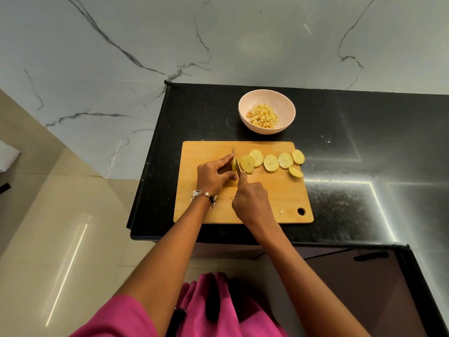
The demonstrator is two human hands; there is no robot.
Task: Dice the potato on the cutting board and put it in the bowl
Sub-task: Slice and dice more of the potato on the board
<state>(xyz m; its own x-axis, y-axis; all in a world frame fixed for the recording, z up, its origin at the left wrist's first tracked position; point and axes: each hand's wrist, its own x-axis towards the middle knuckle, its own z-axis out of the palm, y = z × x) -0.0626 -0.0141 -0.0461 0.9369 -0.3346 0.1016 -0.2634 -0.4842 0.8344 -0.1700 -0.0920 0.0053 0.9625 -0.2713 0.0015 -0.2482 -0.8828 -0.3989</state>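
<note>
Right hand (251, 200), nearest the camera, is wrapped round the handle of a small steel-bladed kitchen knife (236, 164), whose blade stands edge-down against the last end piece of pale yellow potato (233, 164). Left hand (215, 175), with a beaded bracelet (204, 196) at the wrist, pinches that stub between fingertips and thumb to steady it on the rectangular wooden cutting board (267, 205). Just right of the blade, six round yellow potato slices (271, 163) lie flat in a loose row across the board, none cut into cubes yet. Slicing looks almost finished; dicing these rounds and moving them remains. Beyond the board, on the black stone counter (364, 142), the round pale pink bowl (284, 105) already holds a small heap of yellow diced potato (263, 116), well under its rim, so I judge the job roughly half done
</note>
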